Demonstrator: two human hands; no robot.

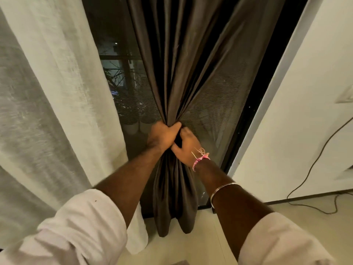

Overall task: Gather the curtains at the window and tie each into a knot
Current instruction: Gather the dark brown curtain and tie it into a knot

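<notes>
Dark brown curtain (183, 73) hanging in front of the window (118, 77), gathered into one tight bunch at mid-height. Left hand (162, 136) wrapped round the bunch at its narrowest point, fingers curled over the folds. Right hand (186, 148) just below and touching the left, thumb and fingers clamped on the same bunch from the right side. Both hands together, both gripping cloth. Above the grip, folds fanning out upward across the glass; below it, loose fabric dropping in thick pleats to the floor (191, 251), hem resting near the window's lower frame. No knot visible in the brown curtain. White sheer curtain (47, 92) hanging loose at the left, beside the brown one, its lower edge reaching the floor behind the left forearm. Pink thread band (200, 159) on the right wrist, thin metal bangle (222, 190) further up the forearm. White rolled sleeves (82, 226) on both arms. White wall (305, 111) at right, dark cable (313, 169) trailing down it to the floor.
</notes>
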